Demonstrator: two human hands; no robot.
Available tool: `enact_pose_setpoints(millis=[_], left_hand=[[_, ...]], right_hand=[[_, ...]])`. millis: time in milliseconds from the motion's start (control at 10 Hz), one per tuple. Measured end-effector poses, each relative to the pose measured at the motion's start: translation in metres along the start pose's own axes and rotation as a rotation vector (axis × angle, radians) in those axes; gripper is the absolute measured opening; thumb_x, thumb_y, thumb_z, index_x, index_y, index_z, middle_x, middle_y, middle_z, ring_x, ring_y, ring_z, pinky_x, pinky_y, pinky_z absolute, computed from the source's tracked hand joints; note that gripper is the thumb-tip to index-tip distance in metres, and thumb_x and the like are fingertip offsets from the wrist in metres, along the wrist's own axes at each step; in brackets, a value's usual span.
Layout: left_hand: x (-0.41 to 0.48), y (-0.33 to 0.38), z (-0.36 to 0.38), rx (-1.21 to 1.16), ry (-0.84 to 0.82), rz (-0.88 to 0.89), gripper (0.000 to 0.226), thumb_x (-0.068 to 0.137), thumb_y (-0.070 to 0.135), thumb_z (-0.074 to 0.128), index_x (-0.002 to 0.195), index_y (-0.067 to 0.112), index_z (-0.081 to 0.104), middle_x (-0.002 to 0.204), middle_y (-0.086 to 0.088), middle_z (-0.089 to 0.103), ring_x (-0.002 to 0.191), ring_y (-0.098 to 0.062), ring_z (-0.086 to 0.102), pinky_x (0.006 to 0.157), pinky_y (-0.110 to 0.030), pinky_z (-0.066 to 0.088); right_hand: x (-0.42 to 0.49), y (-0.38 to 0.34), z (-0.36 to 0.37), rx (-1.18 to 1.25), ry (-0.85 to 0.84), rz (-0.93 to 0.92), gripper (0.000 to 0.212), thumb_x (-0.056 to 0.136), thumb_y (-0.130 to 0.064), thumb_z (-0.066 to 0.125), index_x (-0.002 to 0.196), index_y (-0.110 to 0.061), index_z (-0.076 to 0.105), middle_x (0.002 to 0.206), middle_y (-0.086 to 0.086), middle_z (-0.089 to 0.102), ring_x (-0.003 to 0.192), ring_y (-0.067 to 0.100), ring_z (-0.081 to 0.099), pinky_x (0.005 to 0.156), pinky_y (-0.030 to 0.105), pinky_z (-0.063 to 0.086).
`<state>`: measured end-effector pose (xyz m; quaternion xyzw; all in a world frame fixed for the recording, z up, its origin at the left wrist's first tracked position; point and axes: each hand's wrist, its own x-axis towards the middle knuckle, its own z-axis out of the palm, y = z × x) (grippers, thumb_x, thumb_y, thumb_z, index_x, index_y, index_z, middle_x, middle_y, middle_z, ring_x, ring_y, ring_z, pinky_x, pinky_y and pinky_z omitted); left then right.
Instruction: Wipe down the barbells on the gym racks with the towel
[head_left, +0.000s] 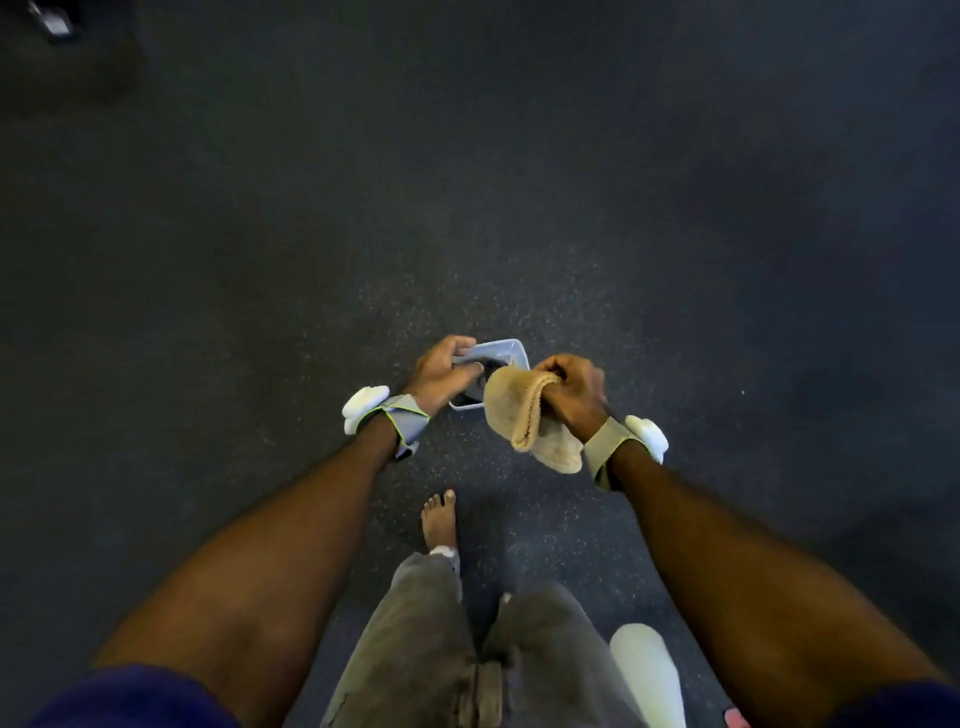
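Over the speckled dark floor (519, 208), the left hand (441, 374) grips a small clear tub (506, 351) by its rim, while the right hand (574, 397) clenches the bunched tan towel (511, 410) just beside it.

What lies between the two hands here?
Head view: a pale plastic tub held by the left hand, and the tan towel gripped by the right hand, its fold overlapping the tub's near edge.

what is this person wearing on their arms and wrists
Both forearms are bare. The left wrist has a grey strap edged in yellow-green with a white rounded device on it; the right wrist has a beige strap with a similar white device. Dark blue short sleeves cover the upper arms.
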<state>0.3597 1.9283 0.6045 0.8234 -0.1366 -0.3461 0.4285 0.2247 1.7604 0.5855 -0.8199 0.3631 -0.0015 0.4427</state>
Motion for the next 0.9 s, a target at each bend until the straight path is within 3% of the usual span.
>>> enact_pose_setpoints(millis=[100,300,500,600,700,800,900], left_hand=[[0.032,-0.015,0.003,-0.036,-0.05,-0.058,0.04,0.089,0.002,0.065,0.127,0.0,0.055,0.115,-0.011,0.06,0.105,-0.018,0.056,0.081,-0.015,0.044],[0.102,-0.06,0.011,-0.054,-0.054,-0.126,0.054,0.071,0.027,0.064,0.12,0.004,0.059,0.114,-0.015,0.065,0.098,-0.019,0.059,0.09,-0.036,0.05],[0.142,-0.078,0.015,-0.038,-0.038,-0.16,0.043,0.086,0.006,0.069,0.125,-0.001,0.055,0.111,-0.007,0.057,0.104,-0.016,0.053,0.085,-0.014,0.042],[0.151,-0.08,0.013,-0.011,-0.018,-0.162,0.04,0.091,-0.002,0.062,0.129,-0.003,0.052,0.113,-0.007,0.054,0.105,-0.015,0.05,0.076,-0.004,0.04],[0.152,-0.074,0.012,-0.009,-0.008,-0.172,0.041,0.091,0.0,0.062,0.131,-0.001,0.052,0.116,-0.009,0.056,0.106,-0.014,0.051,0.078,-0.008,0.042],[0.145,-0.06,0.013,-0.01,-0.031,-0.145,0.043,0.09,0.008,0.065,0.131,0.004,0.053,0.124,-0.013,0.059,0.109,-0.019,0.056,0.092,-0.027,0.045],[0.14,-0.049,0.017,-0.029,-0.031,-0.131,0.047,0.088,0.016,0.067,0.132,0.009,0.054,0.124,-0.01,0.06,0.112,-0.019,0.057,0.098,-0.033,0.046]], right_hand=[[0.032,0.004,0.018,0.006,-0.056,-0.007,0.006,0.085,-0.029,0.07,0.09,-0.027,0.072,0.087,-0.007,0.072,0.082,0.011,0.07,0.077,0.039,0.061],[0.115,0.033,0.062,-0.058,-0.116,-0.026,0.018,0.087,-0.022,0.064,0.101,-0.026,0.073,0.101,0.0,0.074,0.094,0.016,0.069,0.088,0.04,0.057],[0.19,0.071,0.091,-0.123,-0.232,-0.084,0.032,0.073,-0.036,0.055,0.102,-0.041,0.069,0.103,-0.01,0.073,0.099,0.017,0.068,0.092,0.047,0.054],[0.204,0.065,0.085,-0.117,-0.253,-0.01,0.031,0.074,-0.02,0.064,0.1,-0.034,0.07,0.104,-0.001,0.073,0.098,0.021,0.068,0.093,0.043,0.055],[0.203,0.061,0.082,-0.051,-0.237,0.034,0.03,0.078,-0.001,0.065,0.104,-0.015,0.074,0.105,0.007,0.073,0.098,0.024,0.069,0.093,0.038,0.054],[0.191,0.06,0.074,0.008,-0.235,0.034,0.029,0.08,0.008,0.061,0.102,-0.007,0.074,0.1,0.006,0.072,0.096,0.023,0.068,0.09,0.029,0.053],[0.183,0.06,0.075,0.098,-0.243,0.051,0.03,0.08,0.011,0.059,0.1,-0.006,0.074,0.096,0.004,0.07,0.095,0.025,0.068,0.094,0.039,0.055]])
